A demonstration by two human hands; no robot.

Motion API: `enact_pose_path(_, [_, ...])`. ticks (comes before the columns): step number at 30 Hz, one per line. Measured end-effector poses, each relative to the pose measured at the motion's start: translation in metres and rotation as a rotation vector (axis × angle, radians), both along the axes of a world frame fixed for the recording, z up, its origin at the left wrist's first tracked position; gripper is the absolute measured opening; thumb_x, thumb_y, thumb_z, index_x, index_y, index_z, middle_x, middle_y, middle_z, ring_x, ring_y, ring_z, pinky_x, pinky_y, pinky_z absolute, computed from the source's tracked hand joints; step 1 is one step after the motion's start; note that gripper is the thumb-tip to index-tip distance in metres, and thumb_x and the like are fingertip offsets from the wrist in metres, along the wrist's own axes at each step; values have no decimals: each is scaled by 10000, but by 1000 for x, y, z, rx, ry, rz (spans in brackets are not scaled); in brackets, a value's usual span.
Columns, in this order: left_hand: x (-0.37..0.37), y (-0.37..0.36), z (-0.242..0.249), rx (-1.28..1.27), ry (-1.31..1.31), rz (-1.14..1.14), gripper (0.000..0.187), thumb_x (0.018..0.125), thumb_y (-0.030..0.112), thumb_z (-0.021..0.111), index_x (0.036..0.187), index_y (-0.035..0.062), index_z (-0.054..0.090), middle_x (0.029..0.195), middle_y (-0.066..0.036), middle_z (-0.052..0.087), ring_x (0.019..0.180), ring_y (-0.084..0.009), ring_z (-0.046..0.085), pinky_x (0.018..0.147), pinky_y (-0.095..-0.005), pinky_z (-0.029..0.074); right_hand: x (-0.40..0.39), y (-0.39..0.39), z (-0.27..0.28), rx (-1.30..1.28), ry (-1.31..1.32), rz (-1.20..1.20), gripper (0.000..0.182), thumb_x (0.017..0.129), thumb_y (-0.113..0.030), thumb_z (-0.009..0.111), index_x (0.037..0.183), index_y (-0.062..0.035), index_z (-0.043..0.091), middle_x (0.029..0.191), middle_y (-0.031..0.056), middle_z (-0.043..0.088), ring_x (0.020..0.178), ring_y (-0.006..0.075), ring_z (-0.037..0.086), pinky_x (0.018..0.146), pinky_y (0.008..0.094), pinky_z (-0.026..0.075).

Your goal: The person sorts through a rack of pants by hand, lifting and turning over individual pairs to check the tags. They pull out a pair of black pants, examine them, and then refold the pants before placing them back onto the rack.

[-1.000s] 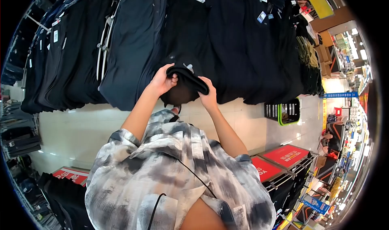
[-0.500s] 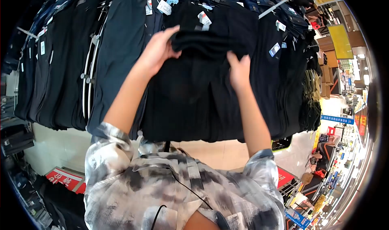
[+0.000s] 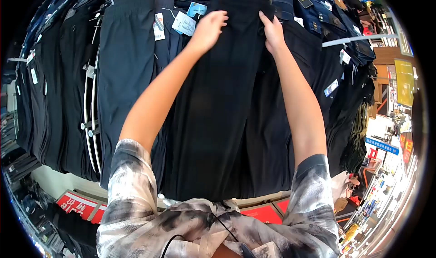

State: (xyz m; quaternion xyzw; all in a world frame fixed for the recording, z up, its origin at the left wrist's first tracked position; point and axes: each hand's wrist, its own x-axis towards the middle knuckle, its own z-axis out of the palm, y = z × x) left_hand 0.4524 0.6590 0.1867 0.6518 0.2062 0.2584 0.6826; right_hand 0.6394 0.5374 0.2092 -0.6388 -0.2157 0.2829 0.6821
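A pair of black trousers (image 3: 218, 103) lies lengthwise over the stack in front of me, its waist end at the far side. My right hand (image 3: 274, 33) grips the right edge near the waistband, thumb on top and fingers hidden beneath the cloth. At the left edge, my left hand (image 3: 210, 31) rests over the fabric with fingers loosely bent and slightly apart, their tips showing; it does not visibly pinch the cloth. Close to my left hand are a white paper tag (image 3: 184, 23) and a blue tag (image 3: 197, 9).
Dark grey trousers (image 3: 126, 53) lie to the left, beside white metal rack rails (image 3: 91, 117). More dark trousers (image 3: 54, 94) hang farther left. A white bar (image 3: 349, 40) juts out at the right. Red signs (image 3: 79, 205) stand low by the floor.
Both hands have moved farther away across the display. The bunched black cloth is now spread out flat lengthwise. My left hand has loosened its hold, and my view has shifted closer to the rack.
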Motion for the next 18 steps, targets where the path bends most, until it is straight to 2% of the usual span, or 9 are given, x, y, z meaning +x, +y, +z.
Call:
enact_pose_path(1, [-3,-9,-8,366,38,94,443,985,329,572,1348,75,580,1296,-130,647,1178,-291,615,935,-375,495,5,9,-18,-31,-18,-44,369,933,-232,697,1215,0,641,1144,82,689,1019,187,634,920,315,478])
enact_pose_path(3, [-14,-26,-18,1050,48,94,460,935,315,625,1346,110,591,1378,-124,588,1285,-304,535,1007,-402,443,11,19,-48,-149,-16,-125,388,926,-253,703,1210,4,644,1144,88,690,1011,191,636,915,322,480])
enact_pose_path(5, [-22,-43,-24,1255,185,48,510,914,310,636,1396,162,554,1501,-98,478,1406,-294,406,1078,-417,367,17,28,-71,-304,-230,-188,453,901,-264,712,1249,7,612,1144,137,692,1019,257,654,937,350,489])
enact_pose_path(7, [-22,-45,-35,1290,245,47,582,914,338,634,1463,212,491,1584,-62,367,1468,-253,312,1131,-405,292,12,35,-73,-505,-555,-297,503,888,-265,710,1291,5,580,1181,170,673,1052,299,650,960,368,489])
enact_pose_path(8, [-20,-45,-40,1287,252,66,588,913,343,633,1469,221,485,1588,-59,361,1470,-252,309,1135,-402,287,12,36,-70,-577,-628,-257,608,867,-246,700,1382,-5,484,1337,227,560,1211,370,558,1046,422,437])
enact_pose_path(11, [-19,-45,-47,1281,267,93,606,906,351,636,1478,236,473,1598,-54,343,1475,-250,299,1152,-401,273,-13,29,-59,-528,-982,-350,692,857,-228,695,1445,-17,399,1452,241,426,1327,403,429,1111,468,359])
enact_pose_path(12, [-18,-45,-49,1280,267,100,612,902,352,638,1480,239,470,1601,-53,338,1477,-249,295,1159,-402,268,-32,20,-44,-430,-988,-323,732,849,-197,696,1469,-12,353,1488,254,372,1376,431,349,1145,498,297])
enact_pose_path(15, [-16,-42,-53,1252,244,111,632,884,348,650,1481,245,469,1599,-54,341,1480,-252,293,1183,-413,247,-99,-34,-32,-238,-1106,-299,717,851,-89,675,1468,45,335,1500,270,365,1386,424,359,1163,468,275])
enact_pose_path(18, [-15,-41,-58,1259,198,147,641,876,354,655,1480,250,467,1597,-58,345,1483,-259,288,1204,-429,230,-220,-103,-39,-200,-925,-109,666,787,22,622,1416,67,408,1500,287,362,1400,449,343,1163,481,280])
